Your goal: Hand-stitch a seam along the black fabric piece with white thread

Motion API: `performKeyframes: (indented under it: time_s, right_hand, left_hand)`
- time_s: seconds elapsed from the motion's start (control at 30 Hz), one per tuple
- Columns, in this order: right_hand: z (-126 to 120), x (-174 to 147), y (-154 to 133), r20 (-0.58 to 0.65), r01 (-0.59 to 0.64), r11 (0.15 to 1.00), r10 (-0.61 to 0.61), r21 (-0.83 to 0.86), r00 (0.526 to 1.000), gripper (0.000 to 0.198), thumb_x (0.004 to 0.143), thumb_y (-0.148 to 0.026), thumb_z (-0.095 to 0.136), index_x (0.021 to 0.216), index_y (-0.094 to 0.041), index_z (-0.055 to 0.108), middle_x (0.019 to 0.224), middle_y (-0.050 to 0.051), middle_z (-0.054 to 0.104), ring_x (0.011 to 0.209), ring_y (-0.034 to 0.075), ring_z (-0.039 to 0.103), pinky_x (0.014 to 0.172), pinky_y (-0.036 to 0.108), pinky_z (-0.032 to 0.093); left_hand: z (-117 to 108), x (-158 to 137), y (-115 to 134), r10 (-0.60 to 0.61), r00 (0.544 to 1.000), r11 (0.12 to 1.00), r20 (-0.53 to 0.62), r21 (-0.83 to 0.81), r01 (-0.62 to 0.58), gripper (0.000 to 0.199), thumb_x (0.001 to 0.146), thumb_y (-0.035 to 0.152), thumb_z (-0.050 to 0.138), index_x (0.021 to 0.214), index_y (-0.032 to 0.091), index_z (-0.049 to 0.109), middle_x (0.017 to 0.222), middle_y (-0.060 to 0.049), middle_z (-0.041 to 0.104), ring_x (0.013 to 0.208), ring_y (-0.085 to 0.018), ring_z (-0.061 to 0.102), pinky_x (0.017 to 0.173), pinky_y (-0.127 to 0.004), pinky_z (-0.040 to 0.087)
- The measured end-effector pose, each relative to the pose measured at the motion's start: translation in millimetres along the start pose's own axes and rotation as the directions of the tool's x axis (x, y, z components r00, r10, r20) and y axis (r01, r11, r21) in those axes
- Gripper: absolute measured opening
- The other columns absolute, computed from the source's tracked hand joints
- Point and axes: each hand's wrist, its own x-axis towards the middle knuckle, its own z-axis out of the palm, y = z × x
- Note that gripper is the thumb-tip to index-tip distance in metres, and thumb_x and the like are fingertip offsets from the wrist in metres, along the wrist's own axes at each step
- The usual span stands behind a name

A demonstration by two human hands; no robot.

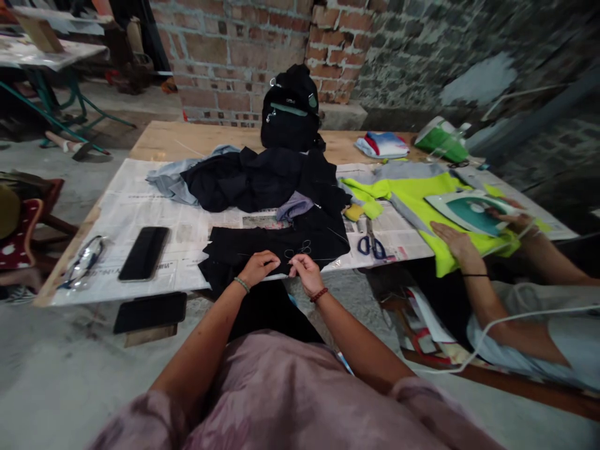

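Observation:
A black garment (253,240) lies along the table's front edge, its near side hanging slightly over. My left hand (257,270) rests on that near edge, fingers closed in a pinch on the black cloth. Just to its right, my right hand (305,274) has thumb and forefinger pressed together at the same edge; what they pinch is too small to make out. A pale loose thread (304,247) curls over the cloth above my right hand. Dark-handled scissors (372,245) lie to the right of the garment.
Bundled dark clothes (248,178) and a black backpack (290,109) sit farther back. Phone (144,253) and glasses (87,259) are on the left. At right a co-worker's hand holds an iron (469,211) over a neon-yellow garment (417,194); its white cord (506,320) hangs nearby.

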Motion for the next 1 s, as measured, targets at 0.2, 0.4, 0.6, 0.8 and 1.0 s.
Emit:
performKeyframes:
  time_s: [0.2,0.4,0.6,0.8,1.0]
  right_hand:
    - [-2,1,1,0.028,-0.026,0.999,0.027,-0.021,0.999,0.018,0.076,-0.035,0.048,0.076,-0.017,0.050,0.048,-0.005,0.052,0.043,0.008,0.048,0.049,0.020,0.040]
    - [-4,4,5,0.073,-0.010,1.000,0.012,-0.027,0.997,0.019,0.076,-0.037,0.047,0.077,-0.017,0.050,0.047,-0.005,0.053,0.042,0.008,0.048,0.049,0.020,0.040]
    - [-4,7,4,0.071,-0.021,0.999,0.023,-0.026,0.997,0.019,0.076,-0.037,0.047,0.076,-0.018,0.048,0.045,-0.005,0.053,0.041,0.008,0.048,0.047,0.021,0.040]
    - [-4,2,4,0.057,-0.004,1.000,0.004,0.008,0.998,0.018,0.076,-0.035,0.047,0.075,-0.018,0.049,0.049,-0.004,0.054,0.045,0.009,0.051,0.052,0.022,0.042]
    - [-5,-4,4,0.052,0.039,0.999,-0.040,0.017,0.998,0.017,0.078,-0.034,0.047,0.077,-0.018,0.050,0.054,-0.004,0.055,0.050,0.009,0.052,0.057,0.023,0.043]
  left_hand:
    - [-1,-1,-5,0.004,1.000,0.998,0.027,-0.063,-0.003,0.008,0.069,0.020,0.059,0.072,0.015,0.065,0.079,-0.004,0.061,0.074,-0.012,0.057,0.073,-0.025,0.045]
    - [5,-2,-9,0.034,0.997,0.999,-0.063,-0.018,-0.035,0.029,0.062,-0.001,0.044,0.071,0.017,0.066,0.077,-0.002,0.061,0.074,-0.011,0.056,0.072,-0.025,0.045]
    - [-7,4,-6,-0.318,0.909,0.826,-0.270,-0.550,0.126,0.018,0.063,0.008,0.050,0.073,0.015,0.062,0.070,-0.001,0.060,0.068,-0.011,0.058,0.071,-0.030,0.048]
    - [-67,0,15,-0.476,0.762,0.541,-0.439,-0.829,-0.140,0.009,0.069,0.020,0.053,0.078,0.019,0.056,0.075,0.001,0.061,0.072,-0.011,0.059,0.079,-0.035,0.048]
    - [-64,-48,48,-0.314,0.740,0.925,-0.595,-0.367,0.098,0.012,0.073,0.028,0.056,0.079,0.019,0.061,0.075,0.000,0.059,0.067,-0.011,0.055,0.068,-0.026,0.046]
